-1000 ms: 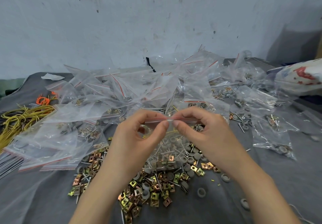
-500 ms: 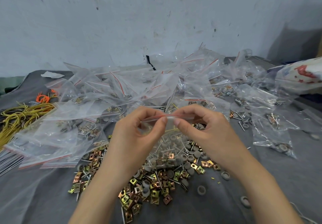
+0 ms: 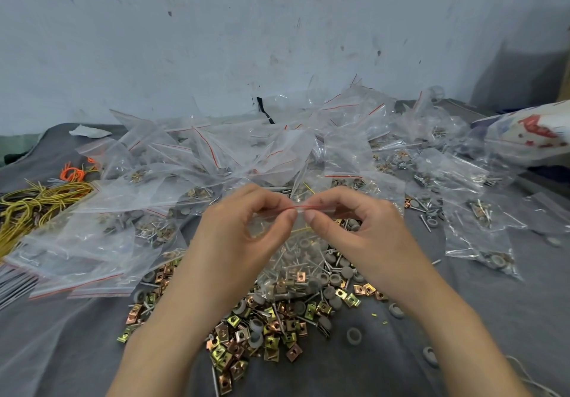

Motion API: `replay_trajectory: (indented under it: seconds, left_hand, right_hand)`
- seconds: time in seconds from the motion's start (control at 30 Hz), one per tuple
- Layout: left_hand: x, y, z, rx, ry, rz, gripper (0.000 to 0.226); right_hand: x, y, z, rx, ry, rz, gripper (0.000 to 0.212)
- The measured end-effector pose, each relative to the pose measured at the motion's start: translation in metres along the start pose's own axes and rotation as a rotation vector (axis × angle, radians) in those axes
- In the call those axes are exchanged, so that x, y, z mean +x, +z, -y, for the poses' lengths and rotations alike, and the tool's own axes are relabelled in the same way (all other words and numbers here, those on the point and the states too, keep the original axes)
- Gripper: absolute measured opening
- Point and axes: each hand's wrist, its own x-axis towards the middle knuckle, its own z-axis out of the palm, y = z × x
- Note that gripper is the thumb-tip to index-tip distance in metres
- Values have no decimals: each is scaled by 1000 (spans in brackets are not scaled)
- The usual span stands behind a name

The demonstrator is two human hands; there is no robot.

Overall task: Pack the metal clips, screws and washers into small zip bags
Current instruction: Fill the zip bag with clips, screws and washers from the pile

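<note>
Centre frame — left hand (image 3: 237,236) and right hand (image 3: 354,230) both pinch the zip bag (image 3: 290,254) at its red seal, which runs left-right between them; contents hang below.

We saw through a single head-worn camera (wide-angle), facing forward and down, close above the grey cloth (image 3: 509,304) toward the wall (image 3: 216,41).

Filled bags (image 3: 216,162) crowding far side

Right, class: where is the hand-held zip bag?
Centre of the head view: the zip bag is over the loose clip pile, left hand and right hand pinching its top.
</note>
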Motion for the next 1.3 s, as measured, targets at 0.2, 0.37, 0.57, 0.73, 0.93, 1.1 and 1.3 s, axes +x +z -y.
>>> replay_trajectory:
  seconds: [0.2, 0.37, 0.57, 0.73, 0.93, 1.1, 1.3]
  left_hand:
    - [0, -3, 0, 38, -16, 11, 5]
    - [5, -5, -3, 50, -9, 47, 4]
    - [6, -2, -6, 103, -5, 63, 2]
    - [5, -3, -6, 97, -19, 56, 2]
    - [7, -2, -8, 116, 3, 71, 7]
    - [7, 0, -9, 154, 16, 63, 5]
    - [6, -1, -10, 149, 3, 69, 7]
  right_hand:
    - [1, -6, -4, 25, 28, -13, 11]
    - [0, -6, -4, -6, 3, -31, 15]
    - [0, -4, -5, -13, -13, -31, 16]
    - [1, -9, -7, -3, 17, -47, 11]
    - [0, -9, -4, -14, 0, -35, 9]
    - [-1, -9, -3, -12, 3, -31, 9]
    - [-1, -8, -4, -8, 36, 8, 11]
